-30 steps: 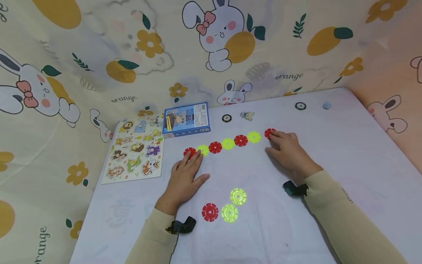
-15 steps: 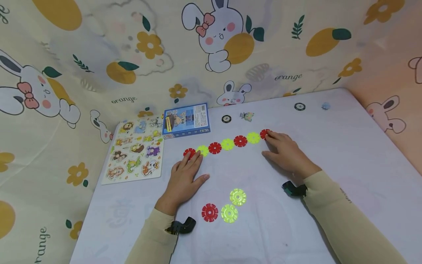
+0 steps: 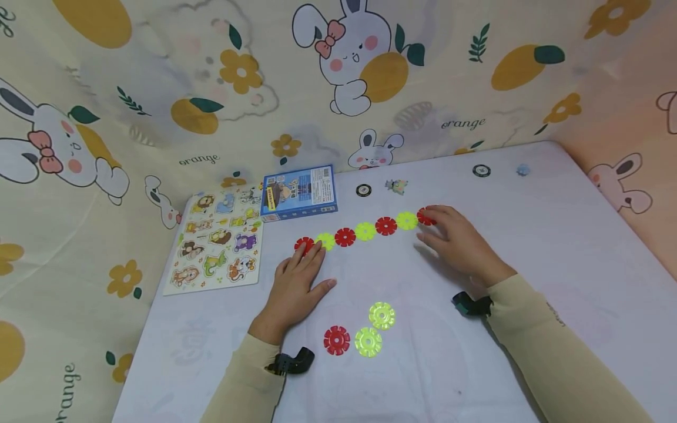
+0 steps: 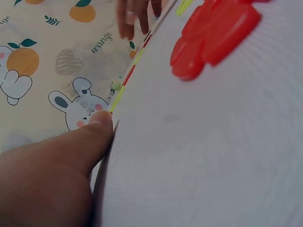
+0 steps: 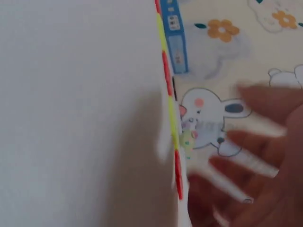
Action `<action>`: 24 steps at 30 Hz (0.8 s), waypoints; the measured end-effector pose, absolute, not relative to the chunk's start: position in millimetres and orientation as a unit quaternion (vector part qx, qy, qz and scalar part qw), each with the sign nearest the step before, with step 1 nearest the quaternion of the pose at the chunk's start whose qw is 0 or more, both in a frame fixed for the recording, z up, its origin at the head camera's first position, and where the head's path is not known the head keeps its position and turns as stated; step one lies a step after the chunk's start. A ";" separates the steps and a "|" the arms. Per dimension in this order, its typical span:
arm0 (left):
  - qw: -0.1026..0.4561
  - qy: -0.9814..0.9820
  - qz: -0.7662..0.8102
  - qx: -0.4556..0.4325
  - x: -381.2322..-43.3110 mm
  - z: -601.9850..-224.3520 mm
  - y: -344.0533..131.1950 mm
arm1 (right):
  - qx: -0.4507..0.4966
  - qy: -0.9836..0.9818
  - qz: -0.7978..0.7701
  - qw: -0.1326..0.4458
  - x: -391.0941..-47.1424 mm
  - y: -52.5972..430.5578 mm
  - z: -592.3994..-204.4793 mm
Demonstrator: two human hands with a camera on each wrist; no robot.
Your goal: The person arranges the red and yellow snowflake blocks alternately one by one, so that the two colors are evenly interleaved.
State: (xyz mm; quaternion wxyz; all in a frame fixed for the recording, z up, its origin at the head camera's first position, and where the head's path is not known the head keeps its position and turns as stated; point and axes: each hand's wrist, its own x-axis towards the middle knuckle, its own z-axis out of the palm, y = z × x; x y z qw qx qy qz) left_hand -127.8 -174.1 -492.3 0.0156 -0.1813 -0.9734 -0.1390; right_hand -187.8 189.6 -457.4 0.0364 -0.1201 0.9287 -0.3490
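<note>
Seven discs (image 3: 365, 231) (aligned) between hands (image 3: 296, 288) (image 3: 466, 244)

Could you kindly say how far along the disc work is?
Apparently done: a row of seven discs, alternating red and green. In hand: the left hand has its fingers over the row's left end, while the right hand is at the red disc on the right end; contact there is unclear. Possibly left: a loose red disc and two loose green discs, below the row in the head view.

5 red discs (image 3: 345, 237), 5 yel-grn discs (image 3: 365, 231), 2 blk chips (image 3: 363, 190) & 1 box (image 3: 299, 192).
</note>
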 end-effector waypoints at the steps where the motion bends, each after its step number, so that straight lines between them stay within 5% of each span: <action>1: 0.016 -0.974 -0.138 -0.181 -128.2 -492.7 -174.2 | -0.123 0.914 -0.383 0.049 -186.6 188.3 -455.8; 7: 0.018 -0.974 -0.135 -0.181 -128.8 -492.6 -174.2 | -0.187 0.784 -0.565 0.175 -177.2 174.6 -453.4; 14: 0.016 -0.974 -0.135 -0.179 -128.6 -491.3 -173.6 | -0.286 0.733 -0.547 0.288 -159.5 147.8 -460.3; 24: 0.013 -0.976 -0.128 -0.176 -127.9 -493.6 -173.2 | -0.345 0.792 -0.398 0.310 -140.7 131.7 -460.2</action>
